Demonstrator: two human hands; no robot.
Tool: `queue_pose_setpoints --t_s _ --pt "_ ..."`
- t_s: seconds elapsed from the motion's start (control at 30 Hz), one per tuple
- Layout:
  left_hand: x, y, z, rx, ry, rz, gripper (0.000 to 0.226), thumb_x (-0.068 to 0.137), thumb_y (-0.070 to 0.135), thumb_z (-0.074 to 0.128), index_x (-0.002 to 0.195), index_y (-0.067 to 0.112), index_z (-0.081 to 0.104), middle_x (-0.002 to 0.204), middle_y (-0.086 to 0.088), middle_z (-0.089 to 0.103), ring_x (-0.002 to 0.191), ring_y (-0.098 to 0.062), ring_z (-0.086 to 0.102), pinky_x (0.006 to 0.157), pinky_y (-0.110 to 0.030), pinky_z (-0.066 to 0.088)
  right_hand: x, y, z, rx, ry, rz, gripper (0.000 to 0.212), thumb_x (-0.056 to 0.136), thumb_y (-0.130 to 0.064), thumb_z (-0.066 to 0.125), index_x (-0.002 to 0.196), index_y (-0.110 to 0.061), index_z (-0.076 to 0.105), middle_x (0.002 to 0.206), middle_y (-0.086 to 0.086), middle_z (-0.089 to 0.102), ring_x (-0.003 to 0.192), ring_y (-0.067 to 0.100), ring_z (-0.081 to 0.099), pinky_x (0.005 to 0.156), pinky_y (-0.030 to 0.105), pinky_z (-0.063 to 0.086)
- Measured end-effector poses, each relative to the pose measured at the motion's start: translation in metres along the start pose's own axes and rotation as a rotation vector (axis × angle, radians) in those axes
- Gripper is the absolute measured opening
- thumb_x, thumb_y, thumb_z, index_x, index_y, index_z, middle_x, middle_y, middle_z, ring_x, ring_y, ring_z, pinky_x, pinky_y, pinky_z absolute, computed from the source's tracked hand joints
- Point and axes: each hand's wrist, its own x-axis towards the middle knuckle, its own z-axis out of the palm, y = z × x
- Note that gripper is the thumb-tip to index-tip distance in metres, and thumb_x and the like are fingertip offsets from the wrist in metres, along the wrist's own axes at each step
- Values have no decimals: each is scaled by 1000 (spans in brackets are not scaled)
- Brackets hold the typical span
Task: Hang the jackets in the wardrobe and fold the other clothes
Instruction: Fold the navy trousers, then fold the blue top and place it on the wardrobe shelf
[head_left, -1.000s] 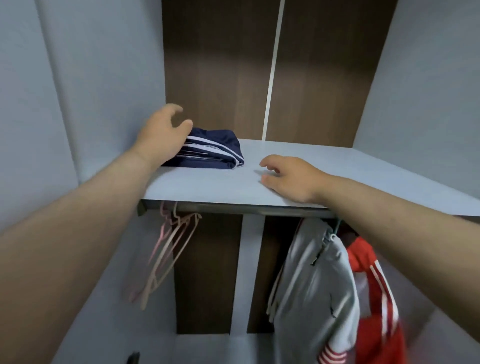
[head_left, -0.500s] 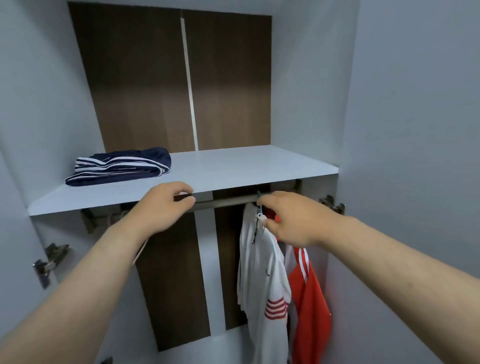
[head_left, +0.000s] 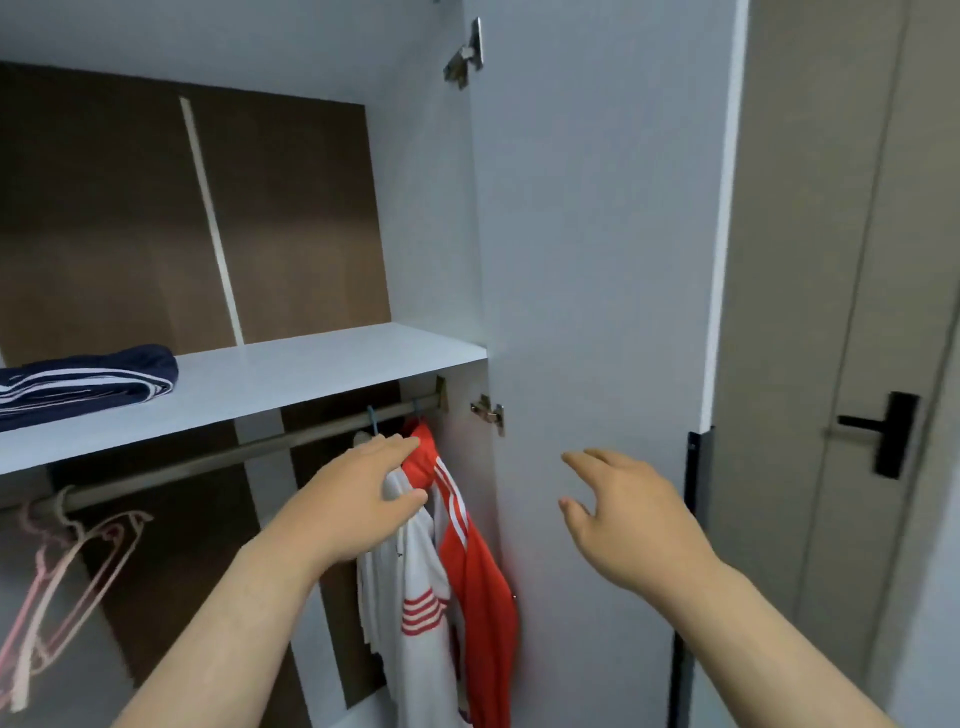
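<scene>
Open stretch of rail (head_left: 218, 460) between pink hangers (head_left: 67, 561) at its left end and a white jacket (head_left: 415, 597) and red jacket (head_left: 483, 597) crowded at its right end. Above, the shelf (head_left: 311, 374) is bare right of a folded navy garment (head_left: 88, 382). The open door (head_left: 597, 260) walls off the right.

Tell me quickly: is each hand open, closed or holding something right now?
Left hand: open, fingers straight, in front of the white jacket, gripping nothing.
Right hand: open, fingers spread before the wardrobe door, holding nothing.

Right hand (head_left: 623, 514) drawn back from hanger (head_left: 372, 420) (fingers now spread).
</scene>
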Motion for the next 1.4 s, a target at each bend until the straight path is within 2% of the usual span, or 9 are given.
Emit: queue_pose_setpoints --t_s 0.13,0.27,0.43,0.57,0.67,0.8,0.9,1.03,1.4 --pt "20 45 38 -49 -57 169 70 92 54 53 153 31 28 160 9 23 148 -5 13 111 -16 8 -49 43 -11 -17 29 167 52 98 -40 48 147 -25 42 144 -5 49 132 18 43 106 29 38" --pt "36 91 83 -90 -141 339 98 64 77 23 150 31 33 157 9 31 146 -4 21 111 -11 7 -90 78 -22 -46 68 343 53 98 -40 47 148 -26 40 150 -9 43 137 15 39 111 27 33" --pt "39 135 131 -145 -265 567 64 93 55 50 151 36 29 154 19 29 143 -1 25 113 -15 14 -137 107 -26 -92 71 595 57 100 -44 44 153 -28 30 157 -8 33 143 14 31 115 29 27" --pt "44 168 163 -282 -386 662 56 94 47 55 147 38 37 147 27 31 135 7 28 111 -15 20 -173 116 -26 -146 49 805 56 100 -43 43 152 -27 30 159 -2 28 145 18 24 117 31 22" --pt "40 196 187 -363 -478 750 55 95 45 55 146 40 36 140 32 29 128 13 23 110 -14 19 -200 119 -26 -175 49 934 56 100 -42 44 152 -27 29 159 -3 27 146 17 24 117 31 22" --pt "28 235 223 -393 -598 874 57 94 49 54 147 41 34 145 29 29 138 6 24 111 -14 17 -244 125 -29 -204 48 1112 61 97 -47 44 153 -27 29 160 -3 26 147 18 24 119 32 23" --pt "7 272 246 -400 -665 959 57 94 50 53 147 41 34 148 26 29 140 3 26 112 -14 17 -286 126 -36 -232 68 1260 71 85 -58 31 148 -27 37 154 -1 36 140 20 34 115 33 31" --pt "-37 332 267 -394 -752 1079 56 95 50 51 147 41 33 153 21 28 142 1 23 113 -17 16 -352 122 -59 -277 96 1429 54 92 -45 48 143 -26 42 144 -2 44 134 19 40 108 30 33" --pt "-172 499 306 -441 -920 1304 54 96 41 55 146 34 37 151 15 36 139 -2 33 106 -11 20 -538 138 -125 -265 238 1707 52 99 -40 47 148 -25 36 150 -2 39 139 17 35 111 27 28"
